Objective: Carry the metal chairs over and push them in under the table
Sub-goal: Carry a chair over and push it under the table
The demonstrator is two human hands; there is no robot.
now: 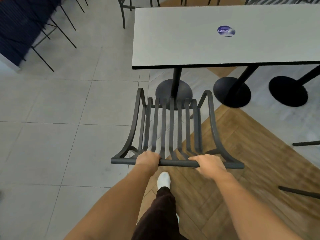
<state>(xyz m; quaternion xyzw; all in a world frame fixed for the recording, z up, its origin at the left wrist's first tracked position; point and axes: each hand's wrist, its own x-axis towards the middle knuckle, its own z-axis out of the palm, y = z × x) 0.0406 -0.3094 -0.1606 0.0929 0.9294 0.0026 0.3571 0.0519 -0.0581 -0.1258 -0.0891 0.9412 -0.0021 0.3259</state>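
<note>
A dark grey metal chair [171,129] with a slatted seat and back is right in front of me, seen from above. My left hand [147,160] grips the top rail of its back on the left. My right hand [207,164] grips the same rail on the right. The chair's front edge is close to the near edge of the grey-white table [190,40], in line with the table's left black pedestal [174,87]. I cannot tell whether the chair's legs touch the floor.
Two more round black pedestal bases [232,91] [288,90] stand under the table to the right. Another metal chair [126,7] sits beyond the table's far left corner. Thin black legs of dark furniture [57,28] stand at upper left. Dark bars [304,143] enter from the right edge.
</note>
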